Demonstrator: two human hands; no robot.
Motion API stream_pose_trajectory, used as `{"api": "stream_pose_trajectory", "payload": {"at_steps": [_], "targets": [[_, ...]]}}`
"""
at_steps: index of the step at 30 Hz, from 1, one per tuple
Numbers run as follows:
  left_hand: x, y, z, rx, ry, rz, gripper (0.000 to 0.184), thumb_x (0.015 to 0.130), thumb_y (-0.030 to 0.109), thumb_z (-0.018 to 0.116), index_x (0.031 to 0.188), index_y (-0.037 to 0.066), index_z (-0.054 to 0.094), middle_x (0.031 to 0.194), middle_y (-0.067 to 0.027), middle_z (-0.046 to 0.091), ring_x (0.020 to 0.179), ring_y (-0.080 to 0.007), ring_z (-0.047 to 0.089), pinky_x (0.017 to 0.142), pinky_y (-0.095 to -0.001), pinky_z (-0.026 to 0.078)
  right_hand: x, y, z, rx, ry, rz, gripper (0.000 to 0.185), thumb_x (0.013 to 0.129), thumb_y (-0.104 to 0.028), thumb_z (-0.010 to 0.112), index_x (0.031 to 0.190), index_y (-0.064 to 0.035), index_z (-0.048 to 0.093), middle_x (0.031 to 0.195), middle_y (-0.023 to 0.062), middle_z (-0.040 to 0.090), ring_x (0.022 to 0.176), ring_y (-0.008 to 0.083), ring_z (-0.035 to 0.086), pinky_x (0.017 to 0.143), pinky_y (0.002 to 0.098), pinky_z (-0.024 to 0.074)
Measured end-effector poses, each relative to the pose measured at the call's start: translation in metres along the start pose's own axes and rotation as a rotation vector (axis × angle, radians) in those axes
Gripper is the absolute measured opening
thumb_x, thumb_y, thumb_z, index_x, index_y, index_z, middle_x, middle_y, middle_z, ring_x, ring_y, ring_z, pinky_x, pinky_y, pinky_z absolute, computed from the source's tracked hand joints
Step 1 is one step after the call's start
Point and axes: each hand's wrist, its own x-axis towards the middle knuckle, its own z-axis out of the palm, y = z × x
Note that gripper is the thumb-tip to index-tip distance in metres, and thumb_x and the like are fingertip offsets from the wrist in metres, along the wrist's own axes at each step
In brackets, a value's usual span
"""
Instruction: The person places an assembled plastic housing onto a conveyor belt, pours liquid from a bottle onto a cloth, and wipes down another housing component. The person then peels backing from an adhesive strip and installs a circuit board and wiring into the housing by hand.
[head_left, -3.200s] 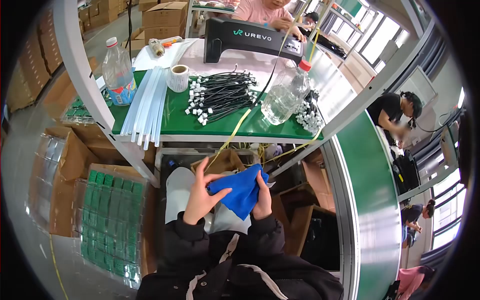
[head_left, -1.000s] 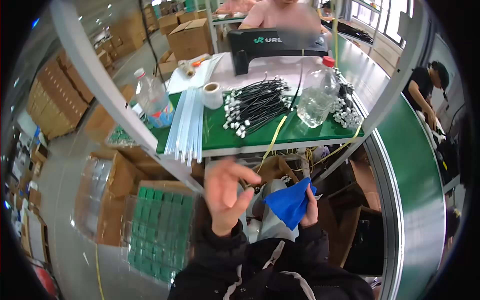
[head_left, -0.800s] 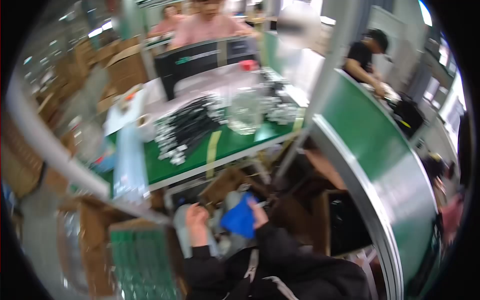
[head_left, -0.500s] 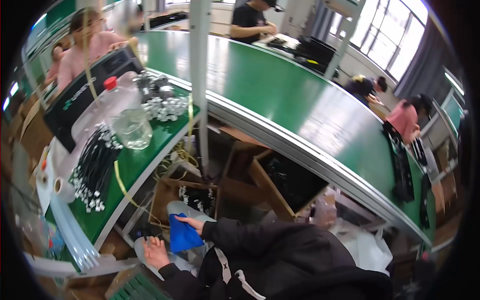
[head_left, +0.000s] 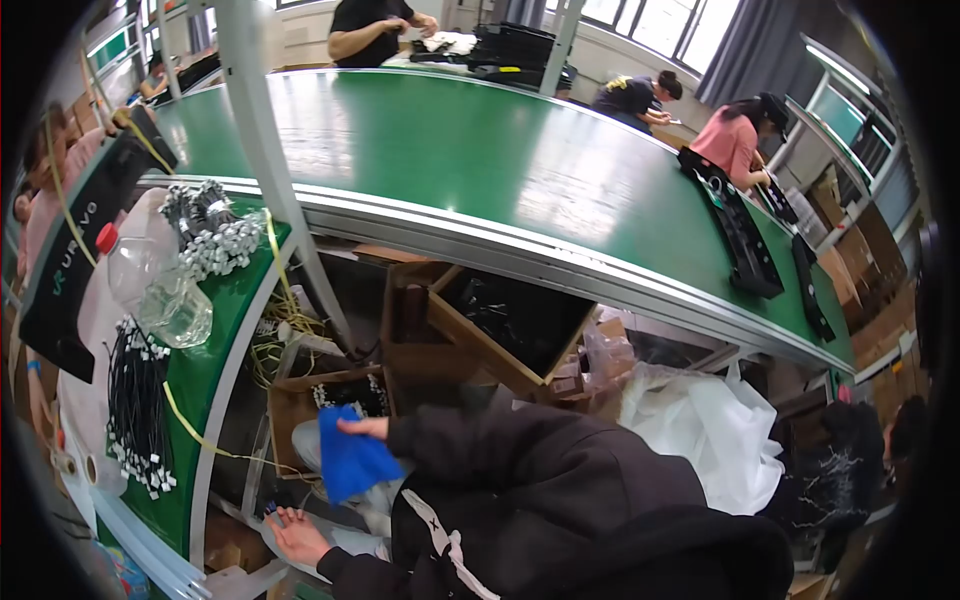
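Note:
My right hand (head_left: 362, 428) is closed on the upper edge of a blue cloth (head_left: 352, 462), which hangs down over my legs. Lower down, my left hand (head_left: 298, 538) is turned palm up with its fingers apart and slightly curled. A small dark blue piece (head_left: 270, 508) shows at its fingertips; whether they touch it I cannot tell. Just beyond the cloth, a cardboard box (head_left: 283, 405) holds small black parts with white ends.
On the green side table (head_left: 187, 480) lie black cables (head_left: 137, 410) with white connectors, beside a clear bottle (head_left: 175, 310). A long green worktable (head_left: 430, 140) curves past a metal post (head_left: 262, 120). White plastic bags (head_left: 700, 430) lie at right. People work beyond.
The head view has swung right, shifting the surroundings leftward. The blue cloth hangs more spread out from my right hand. My left hand has turned palm up.

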Motion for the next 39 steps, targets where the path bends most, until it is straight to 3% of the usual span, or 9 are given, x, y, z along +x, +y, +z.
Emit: {"api": "stream_pose_trajectory", "payload": {"at_steps": [6,7,9,11,15,17,19,23,39], "targets": [[0.002,0.002,-0.005,-0.030,-0.062,0.014,0.053,0.090,0.026,0.048,0.134,0.000,0.034,0.110,-0.0165,0.048,0.085,-0.0227,0.043,0.075,-0.0344,0.035,-0.214,-0.129,0.041,-0.745,0.475,-0.688,0.045,0.085,-0.033,0.067,0.117,-0.0046,0.056,0.105,0.0085,0.062,0.096,0.0192,0.060,0.087,0.0341,0.0472],[0.003,0.001,-0.004,-0.039,-0.088,0.007,0.054,0.090,0.027,0.049,0.134,0.000,0.035,0.110,-0.0169,0.048,0.084,-0.0227,0.042,0.075,-0.0344,0.035,-0.257,-0.143,0.107,-0.910,0.538,-0.848,0.043,0.084,-0.031,0.068,0.117,-0.0056,0.055,0.104,0.0071,0.062,0.095,0.0165,0.059,0.085,0.0322,0.0473],[0.004,-0.001,0.000,-0.021,-0.011,0.005,0.055,0.091,0.026,0.048,0.136,-0.001,0.032,0.110,-0.0174,0.046,0.084,-0.0237,0.041,0.075,-0.0347,0.034,-0.352,-0.172,0.084,-0.817,0.836,-1.007,0.052,0.082,-0.022,0.069,0.127,-0.0078,0.047,0.109,0.0058,0.059,0.099,0.0157,0.056,0.085,0.0304,0.0464],[0.003,0.000,0.000,-0.005,0.033,-0.004,0.054,0.091,0.025,0.048,0.136,-0.001,0.032,0.111,-0.0173,0.046,0.084,-0.0240,0.041,0.075,-0.0347,0.034,-0.431,-0.177,0.120,-1.289,1.260,-1.394,0.065,0.081,-0.010,0.067,0.138,-0.0095,0.036,0.106,0.0062,0.054,0.093,0.0130,0.054,0.081,0.0284,0.0467],[0.006,0.001,-0.004,-0.009,0.014,-0.012,0.051,0.091,0.025,0.047,0.134,-0.001,0.034,0.111,-0.0177,0.045,0.084,-0.0241,0.041,0.074,-0.0355,0.034,-0.595,-0.159,0.163,-1.388,1.456,-0.925,0.040,0.082,-0.010,0.063,0.121,-0.0077,0.055,0.100,0.0047,0.060,0.088,0.0125,0.057,0.079,0.0283,0.0480],[0.007,0.003,-0.003,0.037,0.026,-0.026,0.050,0.091,0.026,0.046,0.133,0.000,0.035,0.112,-0.0178,0.046,0.087,-0.0249,0.043,0.075,-0.0359,0.035,-0.675,-0.142,0.149,-0.938,1.412,-0.829,0.030,0.083,-0.012,0.061,0.112,-0.0070,0.059,0.101,0.0072,0.061,0.087,0.0157,0.059,0.079,0.0306,0.0499],[0.005,0.004,0.000,0.073,0.057,-0.012,0.050,0.091,0.027,0.045,0.132,0.000,0.036,0.113,-0.0179,0.046,0.089,-0.0255,0.044,0.076,-0.0362,0.035,-0.692,-0.115,0.152,-0.321,1.515,-1.082,0.027,0.084,-0.019,0.060,0.103,-0.0007,0.062,0.091,0.0136,0.066,0.078,0.0245,0.064,0.074,0.0346,0.0540],[0.009,0.007,-0.013,0.045,0.000,-0.065,0.047,0.091,0.027,0.045,0.129,-0.001,0.040,0.113,-0.0177,0.048,0.092,-0.0260,0.044,0.078,-0.0358,0.036,-0.810,-0.099,0.071,-0.080,1.449,-1.278,0.028,0.082,-0.025,0.062,0.094,-0.0001,0.062,0.083,0.0120,0.067,0.073,0.0248,0.065,0.071,0.0353,0.0543],[-0.007,0.003,0.008,0.113,0.018,-0.046,0.050,0.093,0.027,0.044,0.134,0.001,0.035,0.115,-0.0165,0.049,0.094,-0.0244,0.046,0.084,-0.0371,0.037,-0.768,-0.132,0.068,-0.154,1.557,-1.202,0.024,0.080,-0.024,0.060,0.088,-0.0013,0.061,0.081,0.0119,0.066,0.072,0.0248,0.065,0.070,0.0345,0.0541]]}}
